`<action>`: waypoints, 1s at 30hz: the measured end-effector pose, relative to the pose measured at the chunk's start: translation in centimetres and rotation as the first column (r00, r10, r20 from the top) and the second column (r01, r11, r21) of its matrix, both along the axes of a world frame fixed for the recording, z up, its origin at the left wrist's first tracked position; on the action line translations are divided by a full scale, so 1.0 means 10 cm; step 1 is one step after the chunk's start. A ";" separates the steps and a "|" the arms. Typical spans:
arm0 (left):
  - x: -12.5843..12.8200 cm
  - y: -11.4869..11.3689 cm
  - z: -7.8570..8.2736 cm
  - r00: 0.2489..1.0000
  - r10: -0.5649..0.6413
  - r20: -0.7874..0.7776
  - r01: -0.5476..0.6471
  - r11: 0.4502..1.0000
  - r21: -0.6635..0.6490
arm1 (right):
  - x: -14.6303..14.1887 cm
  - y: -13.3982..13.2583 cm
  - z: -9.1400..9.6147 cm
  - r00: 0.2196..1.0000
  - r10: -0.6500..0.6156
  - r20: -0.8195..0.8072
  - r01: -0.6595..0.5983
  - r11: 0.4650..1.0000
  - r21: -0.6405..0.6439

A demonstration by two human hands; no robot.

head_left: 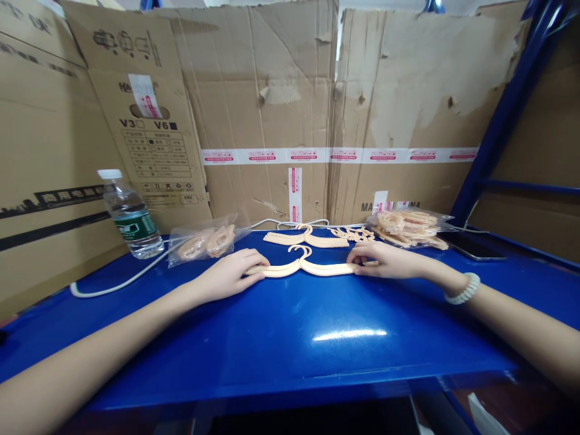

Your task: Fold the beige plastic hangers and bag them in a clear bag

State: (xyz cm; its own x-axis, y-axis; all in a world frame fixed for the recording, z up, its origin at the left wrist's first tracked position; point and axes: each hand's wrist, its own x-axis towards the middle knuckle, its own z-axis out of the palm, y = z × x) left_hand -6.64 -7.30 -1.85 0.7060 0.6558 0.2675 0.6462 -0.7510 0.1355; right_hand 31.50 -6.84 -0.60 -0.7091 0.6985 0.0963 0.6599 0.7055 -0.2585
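A peach-coloured hanger (328, 269) lies across the middle of the blue table, its hook pointing away from me. There seem to be two hooks, so a second hanger may be stacked with it. My left hand (231, 275) has its fingers closed on the left end. At the right end, my right hand (378, 260) pinches the other arm of the hanger between thumb and fingers. Just behind lies another hanger or small stack of them (326, 241), with hooks also turned away. Small loose peach pieces (353, 233) are scattered beside it, near my right hand.
A bag of peach parts (206, 241) and a water bottle (133, 220) stand at the left. Another bag of peach parts (403, 226) and a dark phone (473, 246) lie at the right. A white cable (118, 289) runs along the back, before cardboard boxes (267, 109).
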 end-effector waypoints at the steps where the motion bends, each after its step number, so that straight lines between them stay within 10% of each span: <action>1: 0.00 0.00 -0.01 1.000 0.001 0.008 -0.001 1.000 0.008 | 0.01 0.01 0.00 1.000 -0.005 -0.003 0.005 1.000 0.004; 21: 0.05 -0.01 -0.06 0.999 0.033 0.030 -0.035 0.996 0.077 | 0.28 0.07 0.18 0.978 -0.184 -0.102 0.196 0.973 0.124; 30: 0.04 0.02 -0.08 0.997 0.012 0.080 -0.019 0.997 0.079 | 0.36 0.04 0.21 0.990 -0.138 0.036 0.139 0.990 -0.025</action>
State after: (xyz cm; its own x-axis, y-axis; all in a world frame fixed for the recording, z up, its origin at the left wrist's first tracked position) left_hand -6.28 -7.09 -2.64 0.6705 0.6408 0.3739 0.6474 -0.7515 0.1269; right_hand 35.14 -6.39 1.52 -0.6079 0.7922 0.0536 0.7594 0.5998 -0.2523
